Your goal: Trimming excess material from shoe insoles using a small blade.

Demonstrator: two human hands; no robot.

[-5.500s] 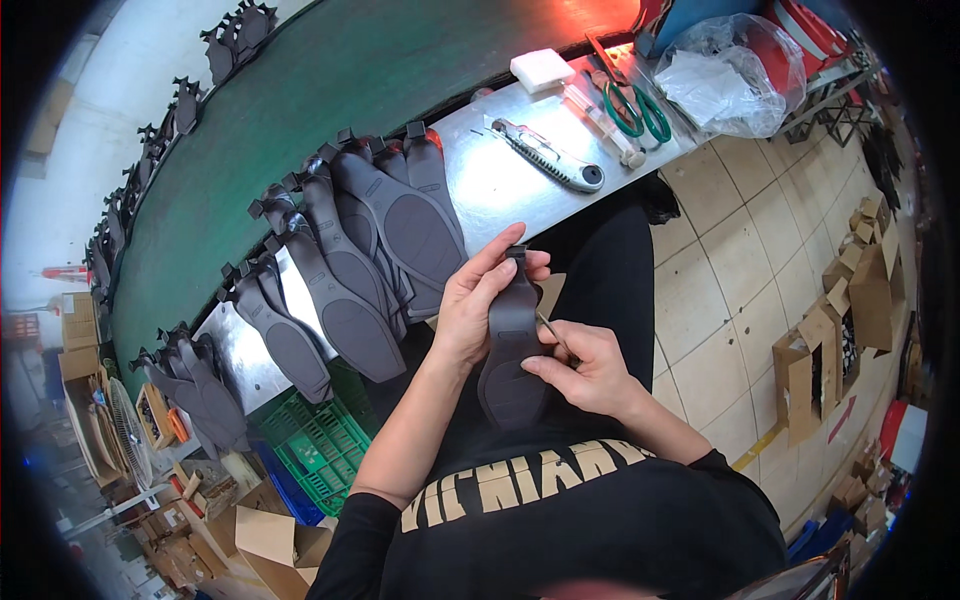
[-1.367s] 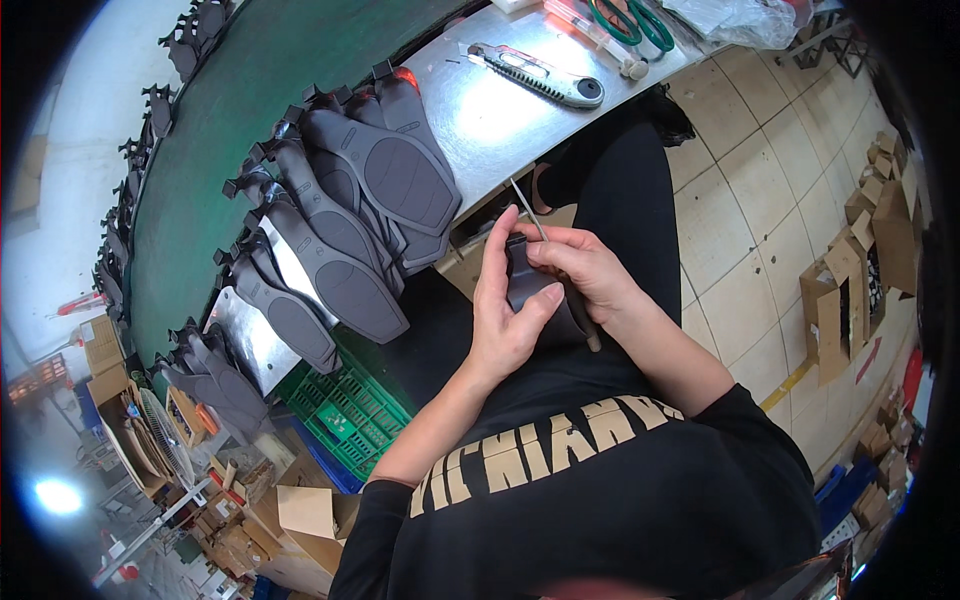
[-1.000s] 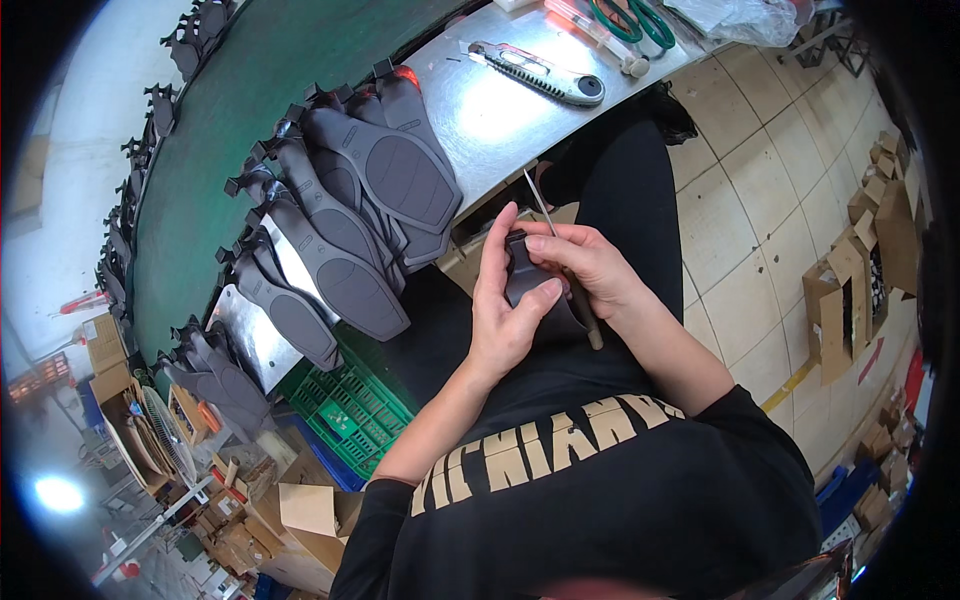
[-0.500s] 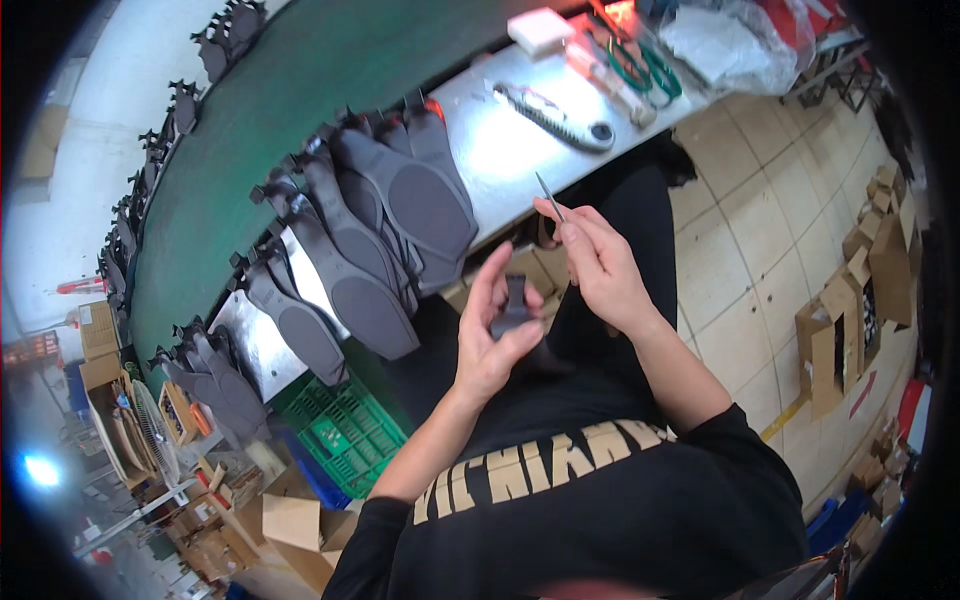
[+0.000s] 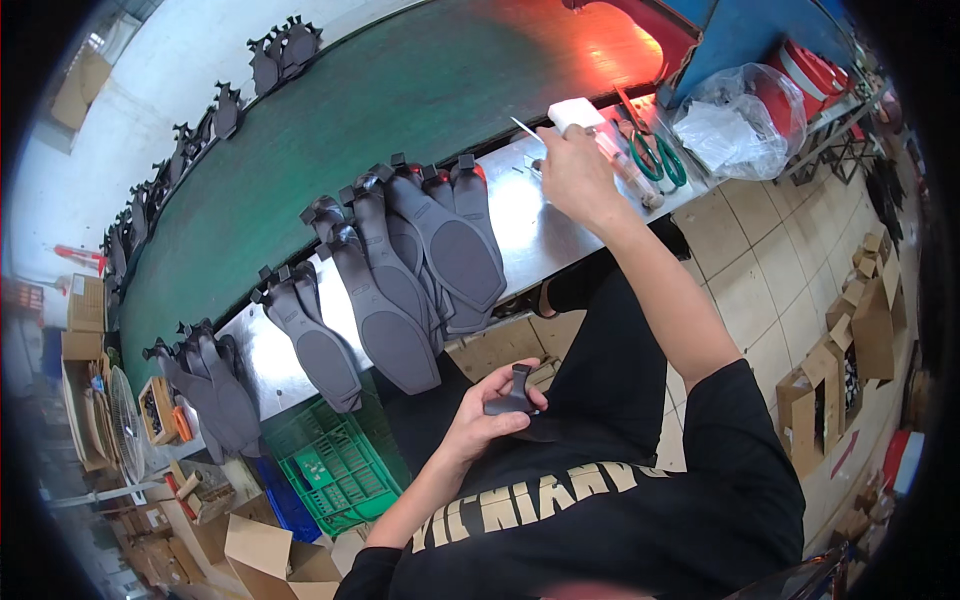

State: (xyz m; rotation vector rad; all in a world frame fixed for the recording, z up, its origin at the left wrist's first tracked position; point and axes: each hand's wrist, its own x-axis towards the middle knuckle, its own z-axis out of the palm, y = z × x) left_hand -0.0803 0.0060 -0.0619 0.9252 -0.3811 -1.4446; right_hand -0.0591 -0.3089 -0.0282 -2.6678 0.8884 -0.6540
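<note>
In my left hand [image 5: 478, 420], held low in front of my shirt, is a dark grey heeled shoe sole [image 5: 512, 402] with its heel upward. Its far end blends into my black clothing. My right hand [image 5: 580, 178] is stretched over the metal shelf [image 5: 515, 200], its fingers closed on a thin pointed metal tool [image 5: 527, 129]. A white block [image 5: 575, 113] lies just beyond those fingers. To the left, several grey heeled soles [image 5: 455, 255] lie in overlapping groups along the shelf, heels toward the belt.
A green conveyor belt [image 5: 300, 170] runs behind the shelf, with more soles [image 5: 285, 55] along its far side. Green-handled scissors [image 5: 660, 160] and a clear plastic bag [image 5: 745, 120] sit at right. Below are a green crate [image 5: 335, 470] and cardboard boxes [image 5: 815, 400].
My right hand has moved up and away from the left one, over the shelf, still with the pointed tool; it now covers most of the utility knife. My left hand has lowered with the sole.
</note>
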